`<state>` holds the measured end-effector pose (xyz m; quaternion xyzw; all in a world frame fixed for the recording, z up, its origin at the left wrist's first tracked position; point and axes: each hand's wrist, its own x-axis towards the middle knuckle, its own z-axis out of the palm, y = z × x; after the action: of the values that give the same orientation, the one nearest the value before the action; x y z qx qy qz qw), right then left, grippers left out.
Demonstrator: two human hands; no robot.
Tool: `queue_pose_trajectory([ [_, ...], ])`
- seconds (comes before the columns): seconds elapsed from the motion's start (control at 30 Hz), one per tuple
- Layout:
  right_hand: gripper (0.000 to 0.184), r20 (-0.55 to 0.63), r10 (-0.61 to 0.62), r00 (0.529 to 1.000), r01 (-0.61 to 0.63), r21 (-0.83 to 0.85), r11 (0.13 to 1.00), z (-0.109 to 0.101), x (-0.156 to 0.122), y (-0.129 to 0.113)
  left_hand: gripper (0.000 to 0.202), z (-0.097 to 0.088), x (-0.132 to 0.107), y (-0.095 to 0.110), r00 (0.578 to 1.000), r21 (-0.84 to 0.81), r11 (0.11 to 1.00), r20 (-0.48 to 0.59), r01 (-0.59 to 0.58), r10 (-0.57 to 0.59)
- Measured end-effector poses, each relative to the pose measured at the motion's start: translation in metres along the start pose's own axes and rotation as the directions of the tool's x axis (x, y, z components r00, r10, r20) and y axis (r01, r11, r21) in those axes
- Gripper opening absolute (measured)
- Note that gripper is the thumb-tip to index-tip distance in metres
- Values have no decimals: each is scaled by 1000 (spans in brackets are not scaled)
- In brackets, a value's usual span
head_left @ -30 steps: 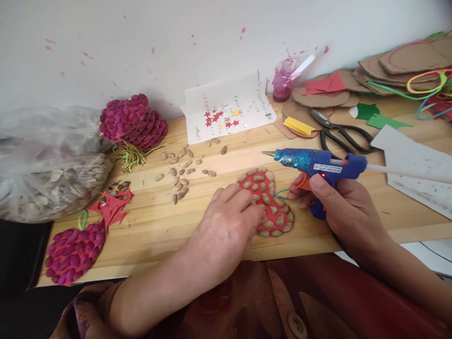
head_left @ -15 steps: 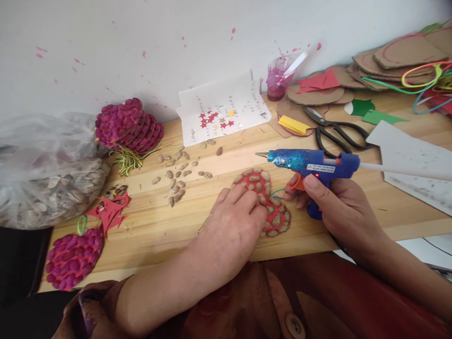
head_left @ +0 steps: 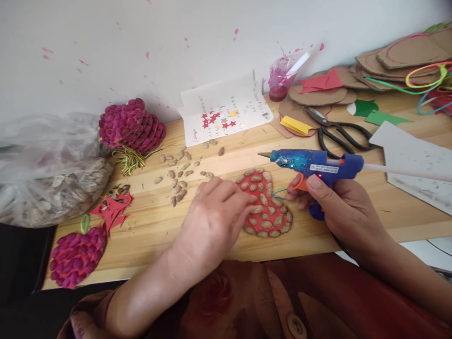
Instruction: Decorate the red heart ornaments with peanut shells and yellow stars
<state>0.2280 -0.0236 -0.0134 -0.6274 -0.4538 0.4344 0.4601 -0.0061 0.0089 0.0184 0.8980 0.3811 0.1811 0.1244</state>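
In my right hand (head_left: 346, 207) I grip a blue hot glue gun (head_left: 300, 161), a finger at its orange trigger. Its metal nozzle points left, and a white glue stick (head_left: 406, 170) runs out of its back. My left hand (head_left: 215, 216) hovers at the left side of a red pear-like shape (head_left: 253, 188) covered with brown peanut-like shells. Its fingers are bent but apart, the tips near the shells, with nothing visible between them. A thin blue-green loop (head_left: 279, 193) sticks out from the shape's right side. Loose brown shells (head_left: 181, 194) lie beyond my left hand.
A plastic bag of shells (head_left: 63, 183) stands left, beside stacked purple shell-covered pieces (head_left: 132, 125). One purple piece (head_left: 77, 256) lies at front left, near red scraps (head_left: 112, 212). Behind are a star-strewn paper (head_left: 197, 127), paint cup (head_left: 280, 80), black scissors (head_left: 339, 129) and cardboard pieces (head_left: 409, 52).
My left hand has drawn back left from the red shape, uncovering more of its shells. My right hand and the glue gun have stayed almost in place.
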Motion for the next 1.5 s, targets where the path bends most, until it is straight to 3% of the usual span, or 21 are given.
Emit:
queue_pose_trajectory([
  [0.2, 36, 21, 11, 1000, -11, 16, 1000, 0, -1, -2, 18, -11, -17, -22, 991, 3, 994, -85, 107, -106],
  [0.47, 37, 0, -12, 1000, 12, 5, 1000, 1, 0, 0, 21, 0, -34, -29, 983, -23, 985, -60, 174, -175],
  [0.67, 37, 0, -31, 1000, 31, -12, 999, 0, 1, 0, 16, 4, -34, -30, 977, -72, 981, -107, 177, -184],
  [0.9, 33, 4, -23, 1000, 23, -2, 1000, 1, 0, -1, 11, 7, -24, -20, 985, -105, 985, -88, 137, -147],
  [1.17, 35, 10, -1, 1000, 0, 49, 999, 2, 1, 2, 6, 13, -9, 2, 993, -136, 984, 35, 113, -109],
  [1.5, 36, 2, -8, 1000, 8, 23, 1000, 1, 2, 3, 6, 20, -5, 5, 992, -59, 993, 76, 105, -101],
])
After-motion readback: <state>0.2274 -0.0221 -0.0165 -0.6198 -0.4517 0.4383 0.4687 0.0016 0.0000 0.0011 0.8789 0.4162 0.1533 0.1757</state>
